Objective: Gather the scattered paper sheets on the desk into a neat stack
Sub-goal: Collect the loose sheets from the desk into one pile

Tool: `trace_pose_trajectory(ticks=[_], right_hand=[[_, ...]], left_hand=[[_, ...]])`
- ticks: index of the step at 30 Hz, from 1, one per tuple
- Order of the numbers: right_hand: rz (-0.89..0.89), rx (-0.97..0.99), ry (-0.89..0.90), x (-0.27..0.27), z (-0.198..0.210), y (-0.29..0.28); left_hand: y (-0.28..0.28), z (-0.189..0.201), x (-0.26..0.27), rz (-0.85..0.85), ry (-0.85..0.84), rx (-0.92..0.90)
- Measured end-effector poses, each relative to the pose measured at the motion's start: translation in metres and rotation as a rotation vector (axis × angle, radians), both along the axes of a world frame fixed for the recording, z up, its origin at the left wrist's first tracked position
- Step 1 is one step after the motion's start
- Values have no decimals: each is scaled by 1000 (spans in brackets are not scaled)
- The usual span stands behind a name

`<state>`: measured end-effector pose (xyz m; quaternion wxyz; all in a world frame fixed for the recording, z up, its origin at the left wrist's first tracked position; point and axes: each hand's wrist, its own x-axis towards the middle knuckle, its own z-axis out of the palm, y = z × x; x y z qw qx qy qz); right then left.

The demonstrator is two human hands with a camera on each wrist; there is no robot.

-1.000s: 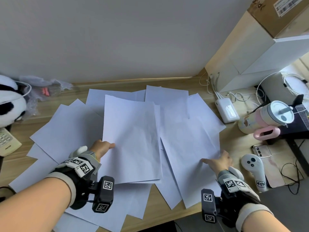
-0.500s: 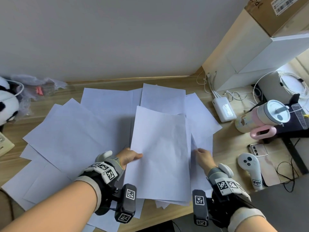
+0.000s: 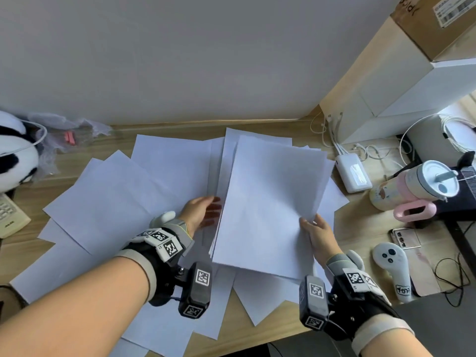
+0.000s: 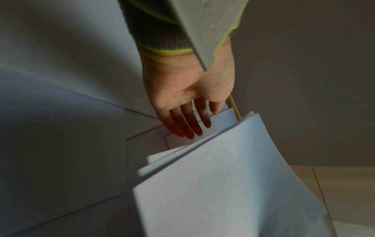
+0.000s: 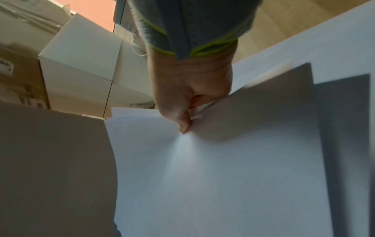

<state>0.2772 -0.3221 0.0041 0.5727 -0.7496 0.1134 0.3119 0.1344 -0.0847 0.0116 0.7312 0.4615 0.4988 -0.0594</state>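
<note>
Right wrist view shows the right hand pinching the right edge of a thin sheaf of white paper sheets, thumb on top, which lifts that side, probably so more sheets can slide beneath. Opposite it, the left hand lies with fingers straight and relaxed against the sheaf's left edge, holding nothing, seemingly squaring it. More loose white sheets fan toward the left and front edges of the wooden desk, some overhanging the front. Along the right edge a white power bank, pink lidded tumbler and white controller crowd close, so free sweeping room lies leftward.
</note>
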Motion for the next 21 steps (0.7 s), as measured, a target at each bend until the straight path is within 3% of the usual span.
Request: trace_pose_trajectory(ticks=[3, 6, 14, 21], right_hand=[[-49, 54, 23, 16, -3, 10], [-23, 22, 21, 26, -2, 23], [164, -345, -110, 44, -21, 59], [81, -246, 1, 38, -19, 53]], left_hand=[[10, 3, 9, 15, 7, 119], [13, 4, 18, 9, 35, 126], [17, -7, 34, 15, 98, 45], [11, -12, 28, -129, 79, -93]])
